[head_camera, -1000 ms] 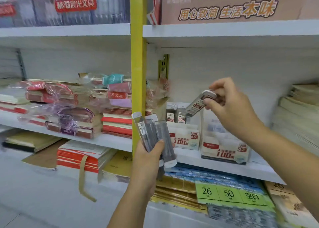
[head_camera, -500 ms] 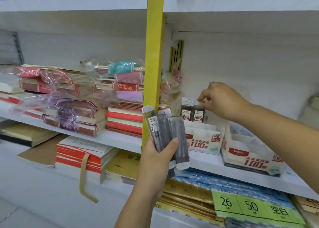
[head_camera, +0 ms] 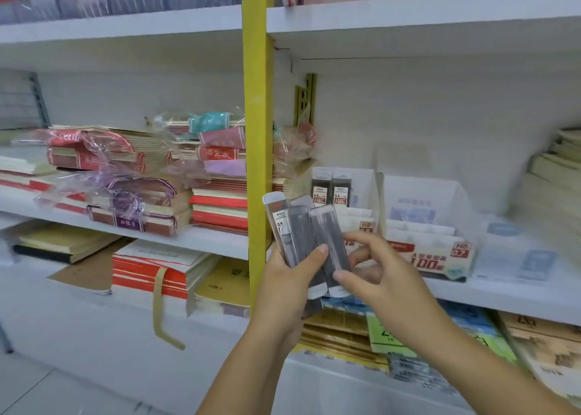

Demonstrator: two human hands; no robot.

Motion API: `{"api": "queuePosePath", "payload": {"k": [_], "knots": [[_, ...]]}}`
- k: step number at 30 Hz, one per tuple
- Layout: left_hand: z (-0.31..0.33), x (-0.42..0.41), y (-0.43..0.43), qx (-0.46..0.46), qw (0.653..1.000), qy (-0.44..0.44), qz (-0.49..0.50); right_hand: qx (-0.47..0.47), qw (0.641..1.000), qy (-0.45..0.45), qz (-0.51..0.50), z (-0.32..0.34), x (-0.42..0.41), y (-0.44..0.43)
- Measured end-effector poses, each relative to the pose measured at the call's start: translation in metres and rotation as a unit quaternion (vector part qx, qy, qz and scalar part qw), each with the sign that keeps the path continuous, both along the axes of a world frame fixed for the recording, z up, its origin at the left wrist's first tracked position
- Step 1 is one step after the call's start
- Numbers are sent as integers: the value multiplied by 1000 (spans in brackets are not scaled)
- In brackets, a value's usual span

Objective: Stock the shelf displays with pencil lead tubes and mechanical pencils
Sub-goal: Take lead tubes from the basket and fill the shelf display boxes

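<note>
**Stocking barely begun: two tubes shelved, three in hand**

The left hand (head_camera: 289, 285) grips a fan of three pencil lead tubes (head_camera: 300, 229) in front of the yellow upright (head_camera: 256, 131), its thumb pressed across them and its fingers curled behind. The right hand (head_camera: 383, 282) pinches the rightmost tube (head_camera: 330, 235) low down, between the thumb and the curled fingers (head_camera: 355, 237), apparently to draw it out of the fan.

On the shelf (head_camera: 503, 295), just behind the hands, only two shelved tubes (head_camera: 321, 188) stand upright at the back left of the 0.5 display box (head_camera: 363, 218). The 0.7 display box (head_camera: 430, 248) beside it seems to hold none, though blur leaves that unsure. No mechanical pencils are in view, so most of the task seems to remain.
</note>
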State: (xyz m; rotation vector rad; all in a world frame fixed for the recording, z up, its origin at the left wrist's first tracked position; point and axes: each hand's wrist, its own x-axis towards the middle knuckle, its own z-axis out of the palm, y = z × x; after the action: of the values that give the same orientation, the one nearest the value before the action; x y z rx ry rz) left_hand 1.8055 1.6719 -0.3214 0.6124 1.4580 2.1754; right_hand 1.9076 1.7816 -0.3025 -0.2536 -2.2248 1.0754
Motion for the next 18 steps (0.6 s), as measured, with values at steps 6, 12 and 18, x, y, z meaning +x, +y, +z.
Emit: {"api": "queuePosePath", "payload": {"k": [6,12,18], "knots": [[2,7,-11,-39,998,34,29,-107,993,-10,44,-14,15,0],[-1,2,-22,-32,997,45,46,-69,995,-58,35,-14,31,12],[-17,0,-17,-44,997,39,42,28,996,-74,28,-20,34,15]]}}
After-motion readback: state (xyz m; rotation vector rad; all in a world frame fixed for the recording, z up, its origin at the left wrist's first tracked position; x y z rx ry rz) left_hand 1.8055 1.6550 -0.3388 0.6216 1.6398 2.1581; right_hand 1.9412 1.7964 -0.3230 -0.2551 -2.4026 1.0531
